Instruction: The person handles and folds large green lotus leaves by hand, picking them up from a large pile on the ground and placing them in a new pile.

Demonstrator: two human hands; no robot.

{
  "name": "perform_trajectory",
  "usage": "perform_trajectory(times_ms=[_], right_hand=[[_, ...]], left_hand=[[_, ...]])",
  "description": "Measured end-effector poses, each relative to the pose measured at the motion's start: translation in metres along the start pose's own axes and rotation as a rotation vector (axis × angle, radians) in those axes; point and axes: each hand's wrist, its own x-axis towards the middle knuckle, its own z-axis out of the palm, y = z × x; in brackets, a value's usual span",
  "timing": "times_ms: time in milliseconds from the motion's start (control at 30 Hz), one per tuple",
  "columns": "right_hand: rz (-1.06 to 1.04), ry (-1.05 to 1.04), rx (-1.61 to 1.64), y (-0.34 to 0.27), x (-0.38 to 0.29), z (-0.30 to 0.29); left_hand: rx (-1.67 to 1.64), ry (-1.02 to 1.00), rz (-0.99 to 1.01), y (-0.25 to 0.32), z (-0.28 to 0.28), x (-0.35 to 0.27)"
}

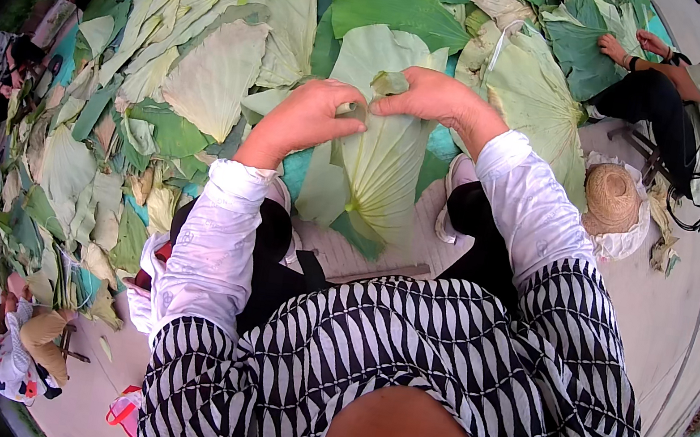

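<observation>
A pale green lotus leaf point(385, 163) hangs in front of my knees, its veins fanning out from a yellowish centre low on the leaf. My right hand point(439, 99) pinches its upper part, where a small curled flap point(389, 83) stands up between thumb and fingers. Close beside it, my left hand point(314, 117) has thumb and fingers around the same leaf's edge; the exact fingertip contact is partly hidden. Behind both hands lie a broad darker green leaf point(395, 5) and a dry pale leaf point(219, 73).
Heaped lotus leaves point(69, 170) spread ahead and left over turquoise sheeting point(295, 173). A seated person point(685, 112) handles a leaf at the right. On the concrete ground point(661, 319) rests a straw hat point(611, 196). Several other people sit along the left side.
</observation>
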Motion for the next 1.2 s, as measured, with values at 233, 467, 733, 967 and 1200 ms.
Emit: perform_trajectory(times_ms=[233,467,733,967,1200], right_hand=[[-0.041,0.029,0.050,-0.001,0.004,-0.002],[-0.371,0.030,-0.221,0.023,0.004,-0.062],[-0.366,0.387,-0.205,0.009,-0.092,-0.118],[-1.195,0.873,-0.611,-0.005,-0.107,-0.116],[-0.968,0.360,-0.592,0.007,-0.109,-0.106]], left_hand=[[0.001,0.014,-0.071,0.003,-0.004,0.002],[-0.085,-0.067,-0.271,0.044,-0.009,0.063],[-0.332,-0.110,-0.441,0.121,-0.006,0.103],[-0.381,-0.008,-0.403,0.115,-0.010,0.100],[-0.457,-0.033,-0.509,0.147,-0.028,0.103]])
